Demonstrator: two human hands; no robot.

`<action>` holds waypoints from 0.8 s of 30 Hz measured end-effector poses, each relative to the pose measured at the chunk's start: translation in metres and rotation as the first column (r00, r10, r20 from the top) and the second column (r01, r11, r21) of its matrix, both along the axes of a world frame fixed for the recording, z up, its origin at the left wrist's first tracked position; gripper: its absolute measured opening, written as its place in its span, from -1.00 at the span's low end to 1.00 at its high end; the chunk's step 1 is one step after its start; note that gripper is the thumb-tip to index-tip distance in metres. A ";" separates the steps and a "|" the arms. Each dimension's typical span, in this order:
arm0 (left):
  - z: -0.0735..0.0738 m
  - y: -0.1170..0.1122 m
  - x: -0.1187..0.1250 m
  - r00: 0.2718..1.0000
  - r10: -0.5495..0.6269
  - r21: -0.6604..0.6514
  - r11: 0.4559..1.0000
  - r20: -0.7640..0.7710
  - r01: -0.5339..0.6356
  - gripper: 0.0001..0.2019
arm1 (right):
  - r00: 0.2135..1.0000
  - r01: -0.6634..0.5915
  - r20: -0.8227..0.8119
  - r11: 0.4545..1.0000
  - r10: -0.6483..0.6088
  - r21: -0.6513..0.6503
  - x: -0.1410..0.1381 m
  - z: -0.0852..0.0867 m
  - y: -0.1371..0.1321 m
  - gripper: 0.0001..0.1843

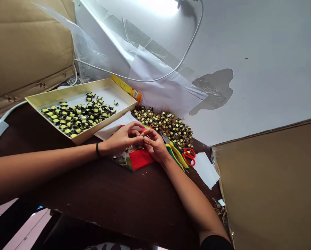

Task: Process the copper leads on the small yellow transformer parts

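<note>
Left hand and right hand meet near mid-view, wrists apart. Fingers of both: tips drawn together, pinching one small piece between them; mostly covered, too small to identify. Piece sits above a red printed sheet on the dark table. Black band on left wrist.

Just beyond the hands: heap of yellow-and-black components with copper-coloured wire ends. Beside the right hand: pliers, green-and-yellow handles; next to them, red-handled scissors. Further right, torn white paper.

Left of the heap: shallow cream tray holding many similar yellow-and-black parts, gathered mostly toward its near side. Yellow box against tray's far right edge. White cable loops above.
</note>
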State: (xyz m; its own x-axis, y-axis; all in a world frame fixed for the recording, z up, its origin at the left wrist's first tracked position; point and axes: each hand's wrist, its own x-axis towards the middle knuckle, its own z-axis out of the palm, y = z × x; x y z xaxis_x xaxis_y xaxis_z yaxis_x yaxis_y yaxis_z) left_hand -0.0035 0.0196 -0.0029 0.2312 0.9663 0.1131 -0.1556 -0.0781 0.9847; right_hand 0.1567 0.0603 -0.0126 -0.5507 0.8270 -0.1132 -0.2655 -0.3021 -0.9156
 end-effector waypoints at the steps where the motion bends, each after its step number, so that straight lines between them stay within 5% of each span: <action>1: 0.000 0.000 0.001 1.000 0.015 -0.013 1.000 0.014 -0.014 -0.57 | 1.000 0.005 -0.008 1.000 -0.005 -0.008 -0.001 0.000 0.000 -0.58; 17: -0.006 -0.003 -0.004 0.999 0.044 -0.080 0.996 -0.014 -0.045 -0.51 | 0.991 0.016 -0.136 0.999 -0.020 -0.030 -0.007 -0.006 -0.009 -0.69; 24: -0.004 -0.005 -0.006 0.999 0.033 -0.116 0.993 0.011 -0.032 -0.49 | 0.983 -0.083 -0.165 0.996 0.075 -0.042 -0.007 -0.003 -0.007 -0.63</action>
